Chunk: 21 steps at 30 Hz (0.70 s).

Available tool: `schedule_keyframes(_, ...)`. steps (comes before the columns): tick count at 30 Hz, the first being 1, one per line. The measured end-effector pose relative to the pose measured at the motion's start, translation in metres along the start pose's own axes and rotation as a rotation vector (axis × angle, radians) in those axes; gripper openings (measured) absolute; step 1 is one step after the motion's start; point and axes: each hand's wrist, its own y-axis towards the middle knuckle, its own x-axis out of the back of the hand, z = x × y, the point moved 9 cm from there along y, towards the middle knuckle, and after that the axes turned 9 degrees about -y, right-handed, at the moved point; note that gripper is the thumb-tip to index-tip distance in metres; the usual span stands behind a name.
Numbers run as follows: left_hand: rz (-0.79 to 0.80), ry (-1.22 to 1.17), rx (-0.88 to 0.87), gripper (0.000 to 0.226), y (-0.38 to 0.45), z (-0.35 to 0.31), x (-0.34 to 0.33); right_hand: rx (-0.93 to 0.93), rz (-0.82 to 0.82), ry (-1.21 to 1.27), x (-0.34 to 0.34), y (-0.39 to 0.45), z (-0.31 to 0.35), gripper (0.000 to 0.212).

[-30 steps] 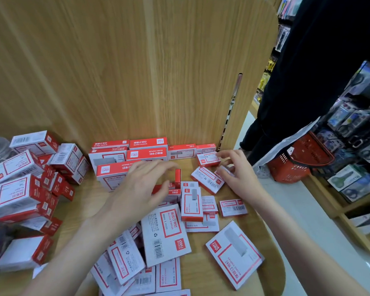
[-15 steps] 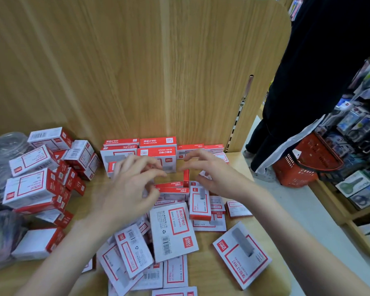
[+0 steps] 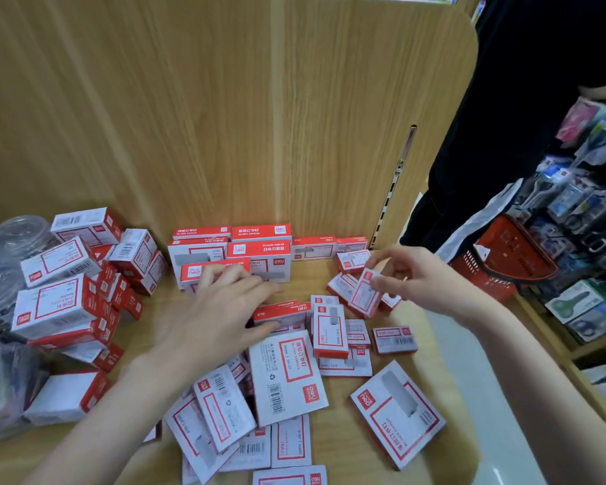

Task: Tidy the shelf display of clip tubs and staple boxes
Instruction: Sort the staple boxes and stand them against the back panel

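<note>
Red-and-white staple boxes lie scattered over the wooden shelf. A neat row of staple boxes stands against the back panel. My right hand pinches a small staple box between thumb and fingers, tilted and lifted just above the loose ones. My left hand lies flat with fingers spread over the boxes in front of the row, thumb against a red box. A big flat box lies in the middle. Clear clip tubs stand at the far left.
A jumbled heap of larger staple boxes sits at the left. A person in black stands at the right beside a red basket. A rack of packaged goods fills the right side. The shelf's front right corner is rounded.
My right hand went left toward the middle, then drew back right, now pinching a small box. My left hand reached forward and flattened onto the boxes. The view shifted slightly right.
</note>
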Motion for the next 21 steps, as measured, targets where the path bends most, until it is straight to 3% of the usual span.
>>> schedule_keyframes(4, -0.047, -0.157, -0.042, 0.045, 0.004, -0.014, 0.011, -0.030, 0.110, 0.011, -0.018, -0.016, -0.005, 0.011)
schedule_keyframes(7, 0.049, -0.281, -0.123, 0.054, 0.012, -0.038, 0.001, -0.024, 0.161, 0.027, -0.027, -0.021, -0.002, 0.012)
schedule_keyframes(11, 0.151, -0.202, -0.178, 0.056, 0.013, -0.056, -0.026, -0.040, 0.170, 0.122, -0.030, -0.028, -0.002, 0.012)
schedule_keyframes(13, 0.130, -0.191, -0.167, 0.046, 0.014, -0.055, -0.029, -0.083, 0.091, 0.271, -0.020, -0.032, -0.011, 0.012)
schedule_keyframes(16, 0.089, -0.199, -0.165, 0.032, 0.017, -0.053, -0.023, -0.197, -0.176, 0.471, 0.004, -0.033, -0.037, 0.015)
schedule_keyframes(21, 0.126, -0.176, -0.169, 0.050, 0.020, -0.054, -0.025, -0.351, -0.441, 0.587, 0.010, -0.028, -0.062, 0.014)
